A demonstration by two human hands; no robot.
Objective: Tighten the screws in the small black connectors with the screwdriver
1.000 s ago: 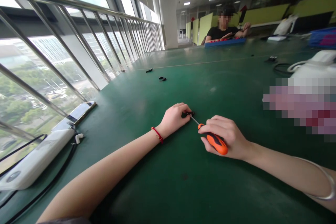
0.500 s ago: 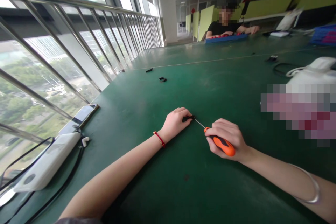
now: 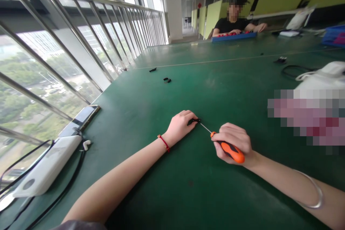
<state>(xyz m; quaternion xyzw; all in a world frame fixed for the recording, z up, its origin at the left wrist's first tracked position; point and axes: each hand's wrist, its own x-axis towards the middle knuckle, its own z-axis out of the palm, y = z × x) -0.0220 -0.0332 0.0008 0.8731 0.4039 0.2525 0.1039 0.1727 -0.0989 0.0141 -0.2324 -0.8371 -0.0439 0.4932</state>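
My left hand [image 3: 181, 125] is closed on a small black part [image 3: 193, 120], pinching it low over the green tabletop. Its exact kind is too small to make out, and my fingers cover some of it. In my right hand [image 3: 234, 139] is an orange and black screwdriver [image 3: 233, 151], fingers wrapped round the handle. The thin metal shaft points up and left, and its tip meets the right end of the black part. Farther off on the table lie several more small black pieces [image 3: 167, 80].
A white power bank [image 3: 47, 165], black cables, a white earbud [image 3: 86, 145] and a phone [image 3: 86, 115] lie along the left edge by a metal railing [image 3: 93, 18]. At right is a white bag-like item [image 3: 323, 79]. Across the table, a person [image 3: 231, 23] sits behind a blue tray [image 3: 234, 37].
My right hand and the screwdriver handle have shifted slightly right and down. The left hand keeps its hold on the black part. The view has turned a little.
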